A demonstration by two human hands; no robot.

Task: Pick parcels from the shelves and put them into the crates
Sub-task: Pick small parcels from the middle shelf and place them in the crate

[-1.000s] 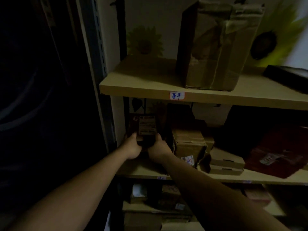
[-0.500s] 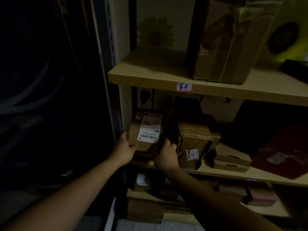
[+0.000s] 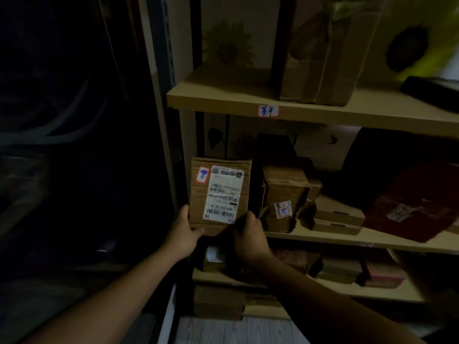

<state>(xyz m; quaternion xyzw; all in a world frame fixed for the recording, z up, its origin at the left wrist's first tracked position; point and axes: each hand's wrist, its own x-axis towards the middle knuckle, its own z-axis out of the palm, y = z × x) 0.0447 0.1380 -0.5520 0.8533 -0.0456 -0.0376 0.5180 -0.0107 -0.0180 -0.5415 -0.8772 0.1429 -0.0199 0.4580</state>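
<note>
Head view: left hand [image 3: 183, 235] and right hand [image 3: 249, 240] clamp the labelled parcel [image 3: 219, 194] by its lower corners, label facing out, probably to read it clear of the shelf [image 3: 347, 238].

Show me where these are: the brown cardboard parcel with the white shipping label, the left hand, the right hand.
Brown cardboard parcel with the white shipping label [image 3: 198, 194]: head view, bare cardboard left of label.
Left hand [image 3: 182, 234]: head view, back of hand.
Right hand [image 3: 250, 238]: head view, back of hand.
</note>
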